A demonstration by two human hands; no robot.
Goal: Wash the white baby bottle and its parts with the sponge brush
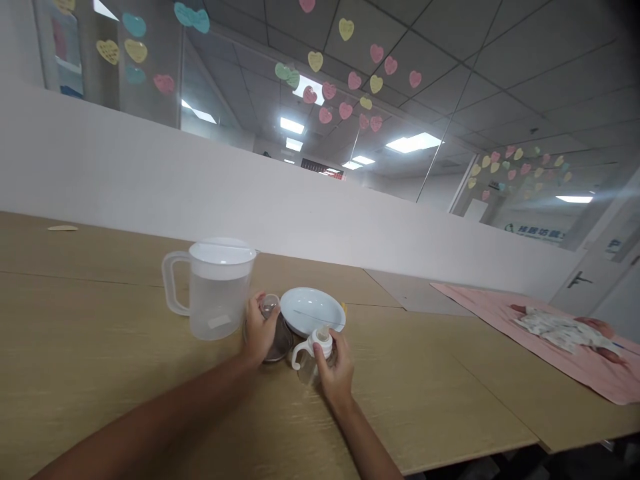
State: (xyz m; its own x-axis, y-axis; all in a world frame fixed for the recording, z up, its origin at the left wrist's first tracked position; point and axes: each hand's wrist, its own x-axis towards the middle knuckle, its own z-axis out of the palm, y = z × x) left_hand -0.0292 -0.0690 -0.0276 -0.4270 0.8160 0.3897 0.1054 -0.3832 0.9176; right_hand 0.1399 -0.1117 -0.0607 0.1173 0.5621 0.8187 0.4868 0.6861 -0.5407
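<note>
My left hand [259, 331] is closed on a small clear cap [270, 305], held above a round dark metal dish [280, 341]. In my right hand [337, 371] is a baby bottle [309, 368] with a white collar and handle; its pale teat points up. The thumb and fingers wrap round the bottle's upper part. Behind the bottle lies a white oval bowl [311, 308], with a bit of yellow at its right edge. Left of my left hand stands a large translucent pitcher [216, 300] with a white lid.
On the right, a doll in patterned clothes [555, 328] lies on a pink cloth [505, 320]. A flat beige piece [63, 228] rests at the table's far left. The wooden table [125, 347] meets a white wall [310, 213] with windows above.
</note>
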